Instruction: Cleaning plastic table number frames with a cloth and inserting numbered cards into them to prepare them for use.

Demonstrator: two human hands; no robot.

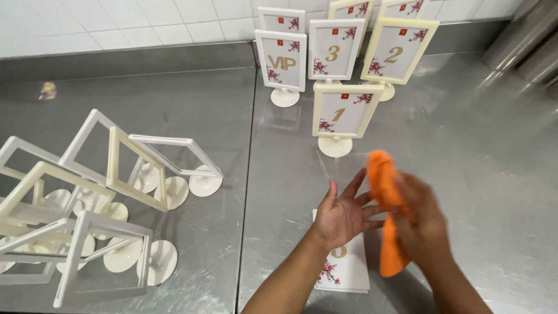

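Currently, lower centre of frame: right hand (419, 224) closed around orange cloth (385, 209), long axis near vertical. Left hand (343, 216) spread open, empty, touching cloth from left, hovering over white card (349, 270) on steel counter (482, 151).

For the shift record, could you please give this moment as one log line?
right hand: holds orange cloth | left hand: open, over white card | steel counter

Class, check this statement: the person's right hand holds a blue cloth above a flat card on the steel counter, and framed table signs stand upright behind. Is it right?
Not quite. The head view shows the cloth in the right hand is orange, not blue. The card, steel counter and upright signs are as stated.
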